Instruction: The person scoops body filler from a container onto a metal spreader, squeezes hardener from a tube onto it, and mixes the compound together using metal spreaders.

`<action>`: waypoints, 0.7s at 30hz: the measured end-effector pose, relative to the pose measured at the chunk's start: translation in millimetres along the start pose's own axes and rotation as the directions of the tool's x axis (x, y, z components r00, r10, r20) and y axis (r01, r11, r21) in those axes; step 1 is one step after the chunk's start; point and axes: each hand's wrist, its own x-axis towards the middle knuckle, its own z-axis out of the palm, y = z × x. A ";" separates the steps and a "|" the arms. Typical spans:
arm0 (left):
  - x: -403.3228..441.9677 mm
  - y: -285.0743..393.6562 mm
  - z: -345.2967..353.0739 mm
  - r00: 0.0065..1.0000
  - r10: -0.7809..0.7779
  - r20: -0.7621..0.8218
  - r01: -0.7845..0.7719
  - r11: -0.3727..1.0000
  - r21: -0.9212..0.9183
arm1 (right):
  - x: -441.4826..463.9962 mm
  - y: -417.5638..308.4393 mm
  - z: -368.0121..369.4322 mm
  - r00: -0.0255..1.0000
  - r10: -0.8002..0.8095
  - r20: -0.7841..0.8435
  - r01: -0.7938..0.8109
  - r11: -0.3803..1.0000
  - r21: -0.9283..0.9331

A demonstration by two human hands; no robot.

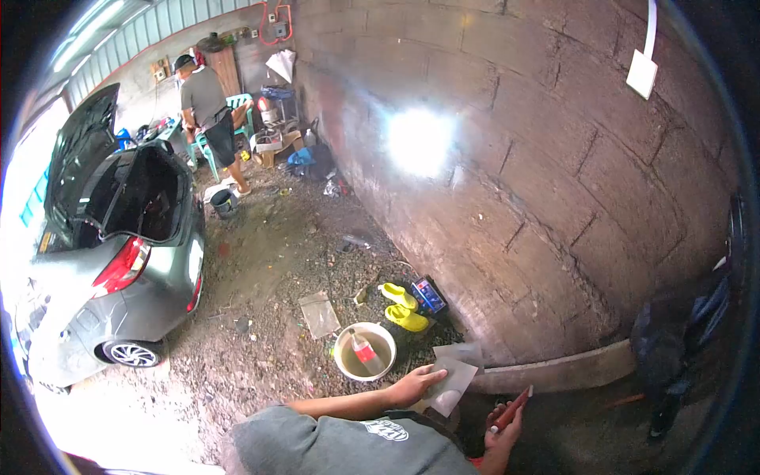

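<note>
My left hand (416, 385) reaches from the grey sleeve and holds a pale grey sheet (457, 375) between thumb and fingers. A second sheet edge (467, 351) shows behind it; whether it is separate I cannot tell. My right hand (503, 426) is closed around a slim red tool (513, 408) with a pale tip, which points up and to the right. Its exact kind is too small to make out. The tool and the sheet are apart. Just left of my left hand stands a white bucket (339, 366) with a plastic bottle (366, 353) in it.
Yellow clogs (402, 305) and a dark box (428, 294) lie by the block wall (546, 182). Flattened cardboard (319, 314) is on the gravel. A grey car (150, 277) with its trunk open stands left. A person (209, 103) stands farther back near a dark bucket (224, 203).
</note>
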 end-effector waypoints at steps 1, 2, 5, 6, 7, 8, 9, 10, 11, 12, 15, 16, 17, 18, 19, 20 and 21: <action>-9.8 1.8 6.5 1.000 0.005 0.000 -0.005 1.000 0.003 | 1.1 -2.4 -1.1 1.000 0.024 -0.006 -0.024 1.000 -0.002; -15.2 1.3 12.0 1.000 0.009 0.000 -0.009 1.000 0.009 | 2.9 -5.6 -3.3 0.999 0.047 -0.012 -0.047 0.999 -0.001; -15.7 -12.9 17.3 0.997 0.062 -0.053 -0.058 0.996 0.070 | 3.8 -11.2 -8.6 0.997 0.052 0.052 -0.050 0.998 -0.043; -18.4 -14.6 22.9 0.995 0.077 -0.064 -0.073 0.996 0.057 | 4.3 -13.1 -11.6 0.995 0.072 0.075 -0.070 0.997 -0.021; -21.7 -16.7 29.5 0.993 0.091 -0.076 -0.088 0.995 0.042 | 4.3 -15.0 -14.3 0.991 0.091 0.097 -0.091 0.996 0.000; -25.0 -17.0 35.4 0.991 0.101 -0.086 -0.099 0.995 0.028 | 3.7 -17.0 -15.8 0.987 0.109 0.116 -0.112 0.993 0.020; -27.6 -16.2 40.1 0.993 0.089 -0.082 -0.088 0.996 0.026 | 2.3 -18.8 -14.9 0.985 0.117 0.127 -0.121 0.992 0.020; -30.2 -16.3 44.5 0.994 0.075 -0.076 -0.073 0.997 0.024 | 0.7 -20.3 -14.9 0.983 0.124 0.134 -0.129 0.991 0.022; -33.2 -18.9 49.9 0.996 0.058 -0.068 -0.056 0.998 0.027 | -1.6 -22.3 -17.6 0.982 0.130 0.140 -0.136 0.990 0.029; -35.5 -20.5 53.8 0.997 0.045 -0.069 -0.042 0.998 0.037 | -0.8 -22.3 -20.1 0.979 0.130 0.157 -0.136 0.990 0.027; -36.5 -26.2 61.5 0.998 0.010 -0.068 -0.005 0.997 0.078 | -1.1 -20.8 -24.3 0.979 0.121 0.166 -0.126 0.992 0.018; -35.8 -31.1 63.3 0.998 0.008 -0.069 -0.002 0.996 0.090 | -5.8 -21.3 -21.8 0.982 0.119 0.147 -0.121 0.993 0.002; -34.6 -34.2 65.2 0.998 0.008 -0.070 -0.001 0.995 0.101 | -9.2 -20.9 -22.5 0.985 0.117 0.128 -0.116 0.993 -0.017; -33.3 -34.6 68.5 0.998 0.003 -0.055 0.002 0.995 0.096 | -10.1 -19.3 -26.4 0.981 0.125 0.151 -0.127 0.992 0.004; -31.5 -34.8 72.9 0.999 -0.001 -0.040 0.004 0.996 0.088 | -8.7 -17.8 -30.3 0.976 0.131 0.173 -0.137 0.990 0.020; -28.1 -35.3 76.7 1.000 -0.004 -0.026 0.006 0.997 0.078 | -5.6 -17.3 -34.4 0.971 0.137 0.196 -0.147 0.989 0.035; -25.2 -37.5 79.7 1.000 -0.017 -0.011 0.017 0.999 0.051 | -3.8 -17.0 -40.9 0.976 0.132 0.172 -0.139 0.990 0.025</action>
